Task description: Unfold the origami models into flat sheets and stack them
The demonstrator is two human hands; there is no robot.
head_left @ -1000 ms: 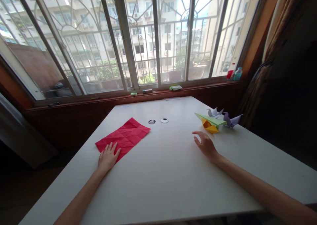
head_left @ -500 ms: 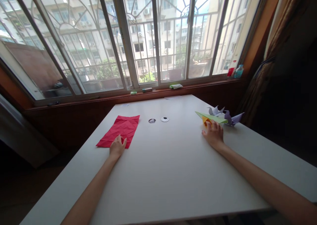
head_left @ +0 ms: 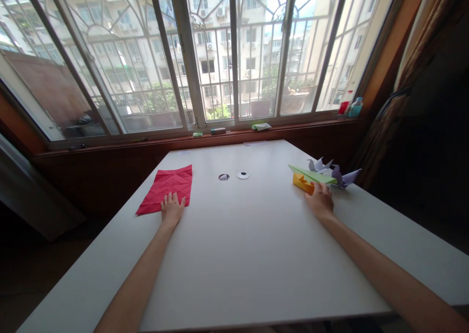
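Observation:
Creased red paper (head_left: 169, 180) lies at the left of the white table (head_left: 242, 255). My left hand (head_left: 172, 208) rests on its near right corner, palm down with the fingers spread. At the right, my right hand (head_left: 321, 200) has its fingers curled at the near end of a yellow folded paper boat (head_left: 301, 181), gripping it low on the tabletop. Just behind the boat lies a light green paper plane (head_left: 313, 174). Beside the plane are a white paper crane (head_left: 320, 165) and a purple paper crane (head_left: 346, 176). My right fingertips are partly hidden.
Two round holes sit mid-table, a dark open one (head_left: 223, 177) and a capped one (head_left: 242, 176). On the window sill are a green packet (head_left: 261, 126), a small box (head_left: 218, 131), a red bottle (head_left: 345, 103) and a blue bottle (head_left: 355, 107). A curtain (head_left: 406, 93) hangs right.
The red paper has slid left and slightly away. My left fingers have gone from bent together to spread flat. My right hand has shifted a little right, and more of the yellow boat shows.

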